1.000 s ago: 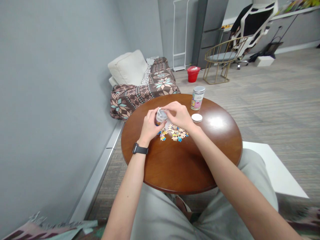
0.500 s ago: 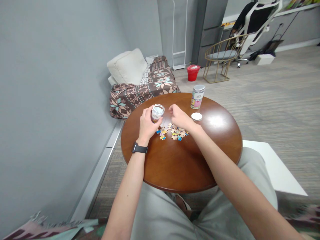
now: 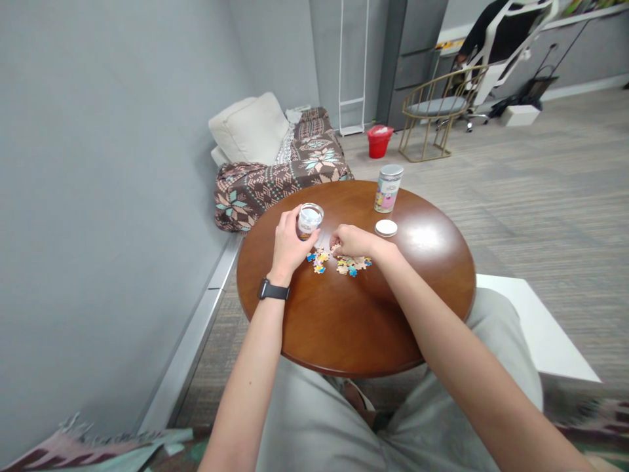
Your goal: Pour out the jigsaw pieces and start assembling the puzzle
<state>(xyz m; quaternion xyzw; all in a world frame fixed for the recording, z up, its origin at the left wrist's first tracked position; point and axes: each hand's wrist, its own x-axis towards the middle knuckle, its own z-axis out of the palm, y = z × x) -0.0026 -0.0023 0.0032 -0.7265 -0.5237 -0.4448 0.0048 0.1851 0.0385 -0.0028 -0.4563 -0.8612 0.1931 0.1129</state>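
My left hand is wrapped round a clear open jar with a printed label, on the left part of the round table. Reaching down over the jigsaw puzzle pieces, my right hand has its fingers closed in a pinch at a puzzle piece. The loose pieces lie in two clusters: a small one just below the jar and a larger one under my right hand, which hides part of it. Some pieces show blue and yellow print, others bare wood.
On the brown table, a white round lid lies right of my right hand. Behind it stands a closed jar with a silver lid. Beyond are a covered sofa, a red bin and a gold-framed chair. Someone's dark sleeve shows there.
My right hand has come down from above the pieces onto the edge of the larger cluster, its fingers closing there. My left hand and the jar stay in place.
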